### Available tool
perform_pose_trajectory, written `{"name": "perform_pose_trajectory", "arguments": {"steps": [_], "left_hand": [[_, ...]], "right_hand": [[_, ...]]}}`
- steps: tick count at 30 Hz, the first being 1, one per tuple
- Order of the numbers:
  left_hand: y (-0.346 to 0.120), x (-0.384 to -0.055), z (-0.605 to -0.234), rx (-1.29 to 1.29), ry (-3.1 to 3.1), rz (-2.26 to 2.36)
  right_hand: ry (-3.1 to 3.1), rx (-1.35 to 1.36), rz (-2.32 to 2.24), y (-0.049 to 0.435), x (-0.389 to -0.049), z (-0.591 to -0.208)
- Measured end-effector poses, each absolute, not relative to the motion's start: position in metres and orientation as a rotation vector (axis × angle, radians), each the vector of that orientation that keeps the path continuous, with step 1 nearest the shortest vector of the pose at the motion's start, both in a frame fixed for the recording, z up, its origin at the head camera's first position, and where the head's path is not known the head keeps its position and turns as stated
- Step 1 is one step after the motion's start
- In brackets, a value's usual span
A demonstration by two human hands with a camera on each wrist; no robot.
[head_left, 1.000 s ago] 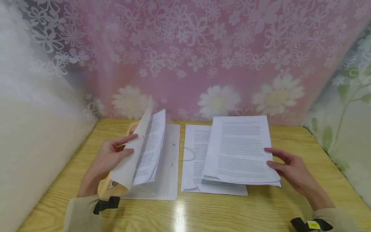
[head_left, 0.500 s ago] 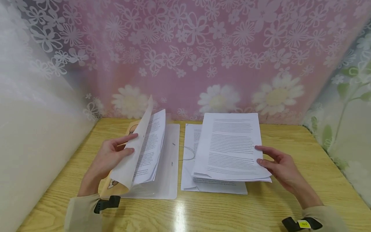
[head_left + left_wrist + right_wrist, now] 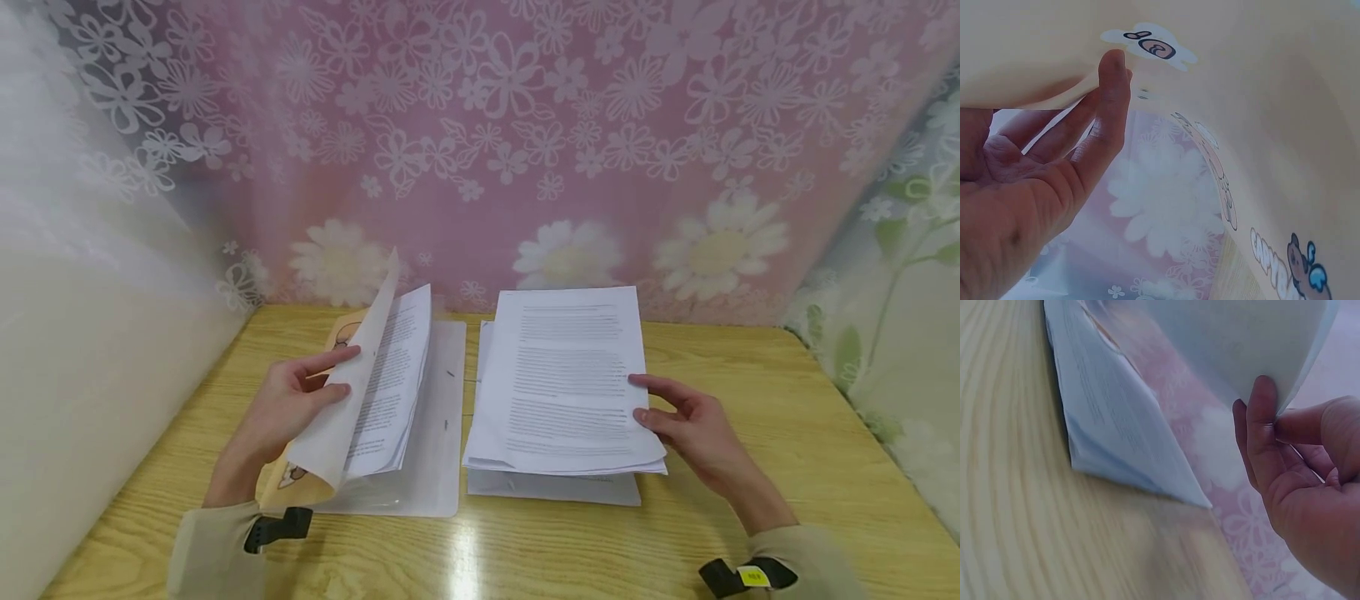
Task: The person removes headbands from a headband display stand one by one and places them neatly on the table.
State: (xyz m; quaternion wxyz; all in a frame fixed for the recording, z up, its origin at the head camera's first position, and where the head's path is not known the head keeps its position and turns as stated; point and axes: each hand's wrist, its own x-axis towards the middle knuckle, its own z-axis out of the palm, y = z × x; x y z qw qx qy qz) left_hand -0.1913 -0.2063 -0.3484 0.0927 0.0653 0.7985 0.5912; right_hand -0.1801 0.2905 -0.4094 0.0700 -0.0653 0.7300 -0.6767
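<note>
My left hand (image 3: 288, 404) holds up the folder's cover (image 3: 348, 400), white on the inside. In the left wrist view, the cover's tan outside (image 3: 1260, 81) carries cartoon bears, and one finger presses against it. Printed sheets (image 3: 390, 383) lean up beside the cover, over the folder's pale back (image 3: 431, 483). My right hand (image 3: 693, 425) pinches a stack of printed sheets (image 3: 570, 383) by its right edge, thumb and fingers on opposite faces. That stack is raised over a second pile of papers (image 3: 555, 487), which it mostly hides.
Two small slots (image 3: 450, 373) mark the folder's back near its right edge. A wooden table (image 3: 420, 554) lies beneath everything. Behind it hangs a pink flowered sheet (image 3: 480, 167), with a pale side wall (image 3: 97, 317) at left and another flowered one at right.
My right hand has carried the sheets leftward until they cover most of the lower pile and the thin cord loop beside the folder. The left hand has stayed at the cover.
</note>
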Motion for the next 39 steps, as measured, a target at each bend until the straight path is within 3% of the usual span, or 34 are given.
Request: {"name": "perform_pose_trajectory", "arguments": {"steps": [39], "left_hand": [[-0.203,-0.192,-0.351,0.201,2.383,1.746]], "right_hand": [[2.159,-0.216,-1.91,0.23,-0.2,-0.403]]}}
